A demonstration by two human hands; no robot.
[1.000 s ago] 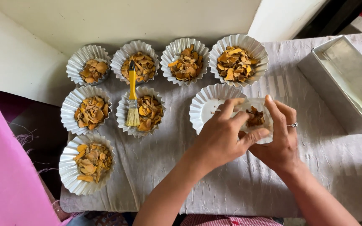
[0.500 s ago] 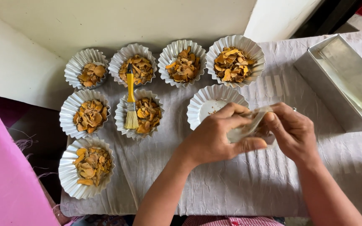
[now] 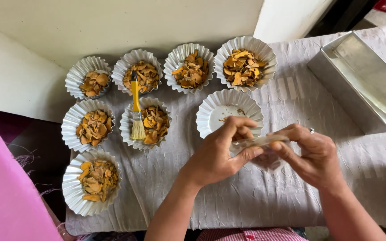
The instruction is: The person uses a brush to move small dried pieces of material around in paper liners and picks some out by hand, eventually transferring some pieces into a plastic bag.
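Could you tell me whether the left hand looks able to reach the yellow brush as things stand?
Probably yes: the brush lies uncovered across two cups, open cloth between, though the left hand now grips a small clear bag.

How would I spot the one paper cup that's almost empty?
Start at the grey cloth covering the table, where fluted white paper cups sit in rows. Find the cup just beyond the left hand, below the fullest top-row cup. Unlike its neighbours heaped with orange chips, it holds only a few crumbs.
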